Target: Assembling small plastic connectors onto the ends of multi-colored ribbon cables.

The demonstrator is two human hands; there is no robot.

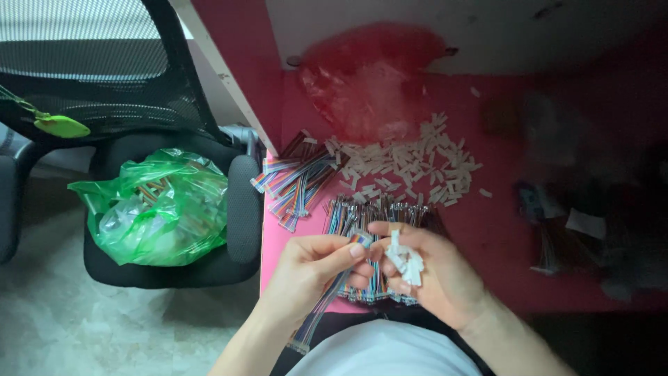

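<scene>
Fingers of my left hand (306, 268) are pinched together on the end of a rainbow ribbon cable (332, 287), which trails down from them toward my lap. My right hand (424, 268), touching it, is curled shut around a clutch of small white connectors (406, 261). Just beyond both hands, on the pink worktop (501, 244), lie cable bundles (379, 212); farther out sits a heap of loose white connectors (410, 167).
</scene>
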